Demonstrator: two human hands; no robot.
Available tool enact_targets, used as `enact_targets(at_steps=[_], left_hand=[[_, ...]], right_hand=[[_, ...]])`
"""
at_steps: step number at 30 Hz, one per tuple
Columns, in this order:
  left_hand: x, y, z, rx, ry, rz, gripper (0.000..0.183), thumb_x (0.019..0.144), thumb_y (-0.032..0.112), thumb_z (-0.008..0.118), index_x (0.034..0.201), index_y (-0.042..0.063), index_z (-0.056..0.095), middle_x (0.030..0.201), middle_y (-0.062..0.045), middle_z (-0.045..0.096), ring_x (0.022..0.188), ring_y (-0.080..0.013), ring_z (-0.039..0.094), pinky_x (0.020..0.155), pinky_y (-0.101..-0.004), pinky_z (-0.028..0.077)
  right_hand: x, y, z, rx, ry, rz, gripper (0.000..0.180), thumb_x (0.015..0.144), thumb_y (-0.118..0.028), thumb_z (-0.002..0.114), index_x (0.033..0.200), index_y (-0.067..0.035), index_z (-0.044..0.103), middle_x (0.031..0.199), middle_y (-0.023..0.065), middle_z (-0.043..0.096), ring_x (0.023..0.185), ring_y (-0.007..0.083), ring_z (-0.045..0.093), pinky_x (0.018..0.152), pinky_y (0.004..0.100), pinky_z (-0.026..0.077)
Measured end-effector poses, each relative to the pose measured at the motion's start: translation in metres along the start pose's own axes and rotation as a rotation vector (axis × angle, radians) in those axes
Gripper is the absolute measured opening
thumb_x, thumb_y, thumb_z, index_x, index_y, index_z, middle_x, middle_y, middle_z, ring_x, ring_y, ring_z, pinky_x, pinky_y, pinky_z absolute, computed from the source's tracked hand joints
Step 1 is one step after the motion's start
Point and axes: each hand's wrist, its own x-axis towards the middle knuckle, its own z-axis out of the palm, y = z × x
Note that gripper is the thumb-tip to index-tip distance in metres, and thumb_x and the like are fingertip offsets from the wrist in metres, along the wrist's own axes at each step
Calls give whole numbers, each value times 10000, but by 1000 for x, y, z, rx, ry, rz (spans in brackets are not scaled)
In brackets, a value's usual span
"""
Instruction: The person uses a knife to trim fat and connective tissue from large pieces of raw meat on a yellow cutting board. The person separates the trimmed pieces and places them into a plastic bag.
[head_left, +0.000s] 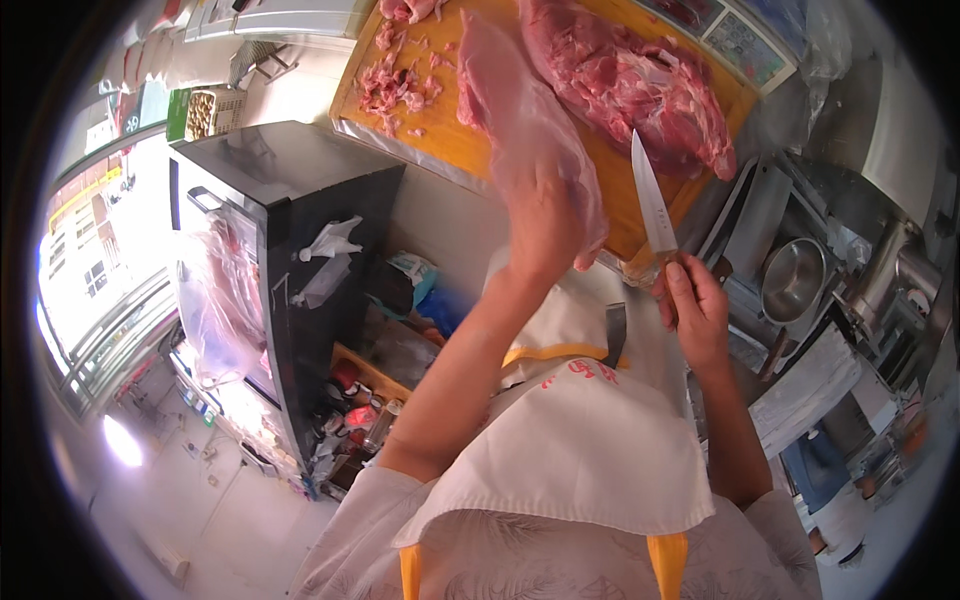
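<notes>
My left hand lies on the near end of a long pale-pink slab of raw meat; its fingertips are blurred, so a grip is hard to make out. In my right hand is a kitchen knife, held by its handle just off the board's near right corner. The blade points away from me, its tip over the edge of a larger, redder piece of raw meat. Both pieces are on a yellowish cutting board. Small meat trimmings are scattered on its left side.
A dark cabinet stands left of the board, with a clear plastic bag hanging at its side. Right of my knife hand is a round metal bowl among metal fixtures. A framed panel borders the board's far right.
</notes>
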Motion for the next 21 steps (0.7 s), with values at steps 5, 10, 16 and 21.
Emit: enact_targets(at_steps=[5,10,16,21], left_hand=[[27,-3,-10,-78,-13,17,642,919,-54,615,1553,-51,512,1668,-286,468,1514,-482,468,1282,-517,379],[-3,13,-4,-82,-64,33,686,943,-43,632,1608,-50,465,1713,-267,425,1581,-456,413,1298,-490,378],[-47,32,-24,-168,-211,-22,807,847,-194,589,1629,-52,450,1719,-260,413,1598,-449,385,1304,-476,388],[-67,48,-38,-158,-297,-8,872,775,-226,543,1629,-98,423,1722,-276,391,1598,-456,377,1311,-470,380]], right_hand=[[4,-8,-1,-8,-11,-8,322,1188,-262,579,1335,6,677,906,9,682,612,35,510,537,225,397],[5,-12,-7,-24,-22,-15,322,1189,-261,576,1332,10,673,923,9,680,629,34,509,551,221,399],[7,-23,-14,-95,-56,-19,317,1189,-243,575,1356,9,668,921,9,673,626,29,510,550,218,406],[13,-48,-8,-158,-122,-22,324,1187,-236,578,1378,13,663,909,13,676,602,30,504,540,216,405]])
